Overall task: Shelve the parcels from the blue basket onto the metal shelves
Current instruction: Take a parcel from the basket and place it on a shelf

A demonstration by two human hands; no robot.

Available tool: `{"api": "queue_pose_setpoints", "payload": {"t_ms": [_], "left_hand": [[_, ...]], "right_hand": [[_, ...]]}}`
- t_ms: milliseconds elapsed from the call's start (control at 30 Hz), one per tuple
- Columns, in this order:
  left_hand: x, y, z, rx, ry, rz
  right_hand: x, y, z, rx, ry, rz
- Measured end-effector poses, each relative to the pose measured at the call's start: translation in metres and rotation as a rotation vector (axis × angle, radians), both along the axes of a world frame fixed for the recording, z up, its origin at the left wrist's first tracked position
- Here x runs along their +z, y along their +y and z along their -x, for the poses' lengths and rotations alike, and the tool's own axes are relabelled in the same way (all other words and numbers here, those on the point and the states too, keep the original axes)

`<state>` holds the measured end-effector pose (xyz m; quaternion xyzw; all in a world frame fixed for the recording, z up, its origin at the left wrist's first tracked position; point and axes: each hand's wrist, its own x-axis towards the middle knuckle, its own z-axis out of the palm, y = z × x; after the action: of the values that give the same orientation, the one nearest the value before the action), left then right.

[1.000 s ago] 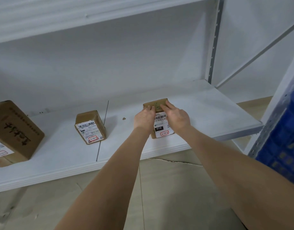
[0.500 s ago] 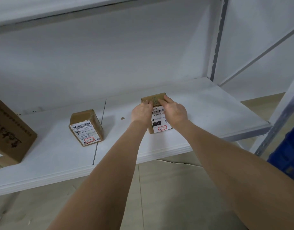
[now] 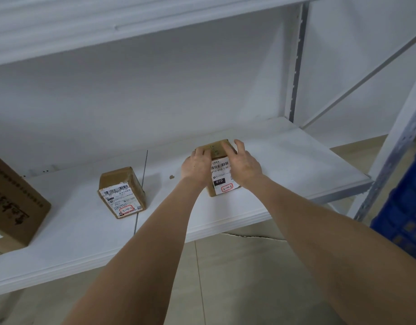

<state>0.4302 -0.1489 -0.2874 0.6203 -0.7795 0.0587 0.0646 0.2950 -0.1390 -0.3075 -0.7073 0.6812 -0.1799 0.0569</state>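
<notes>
A small brown parcel (image 3: 219,174) with a white barcode label marked 010 rests on the white metal shelf (image 3: 284,160), right of its middle seam. My left hand (image 3: 196,166) presses against the parcel's left side. My right hand (image 3: 243,164) lies over its right side and top, with the fingers spread and partly lifted. A second small labelled parcel (image 3: 121,192) stands on the shelf to the left. The blue basket (image 3: 404,212) shows at the right edge, beyond the shelf post.
A large brown box (image 3: 13,205) with black lettering sits at the shelf's far left. Another shelf board (image 3: 108,22) hangs overhead. A grey slotted upright (image 3: 296,64) stands at the back right corner. Beige floor (image 3: 225,277) lies below.
Both hands stay on the parcel, which sits slightly farther back on the shelf. My right hand's fingers have spread and loosened over its top.
</notes>
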Motion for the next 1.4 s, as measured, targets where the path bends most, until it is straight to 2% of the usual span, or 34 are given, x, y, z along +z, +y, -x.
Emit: {"api": "queue_pose_setpoints", "payload": {"t_ms": [167, 333, 600, 867, 1167, 1400], "left_hand": [[0.035, 0.013, 0.01, -0.011, -0.008, -0.078], [0.098, 0.027, 0.05, -0.095, -0.062, -0.194], [0.216, 0.065, 0.145, -0.337, -0.118, -0.331], [0.304, 0.143, 0.259, -0.636, -0.126, -0.397], [0.329, 0.244, 0.366, -0.932, -0.116, -0.442], [0.293, 0.269, 0.411, -0.894, -0.258, -0.515]], "right_hand": [[0.035, 0.011, 0.01, -0.044, 0.053, -0.005], [0.096, 0.038, 0.037, -0.071, 0.095, -0.033], [0.211, 0.107, 0.124, -0.204, 0.079, -0.088], [0.307, 0.212, 0.224, -0.487, 0.117, -0.172], [0.339, 0.339, 0.314, -0.818, 0.017, -0.313], [0.31, 0.373, 0.372, -0.905, -0.147, -0.43]]}}
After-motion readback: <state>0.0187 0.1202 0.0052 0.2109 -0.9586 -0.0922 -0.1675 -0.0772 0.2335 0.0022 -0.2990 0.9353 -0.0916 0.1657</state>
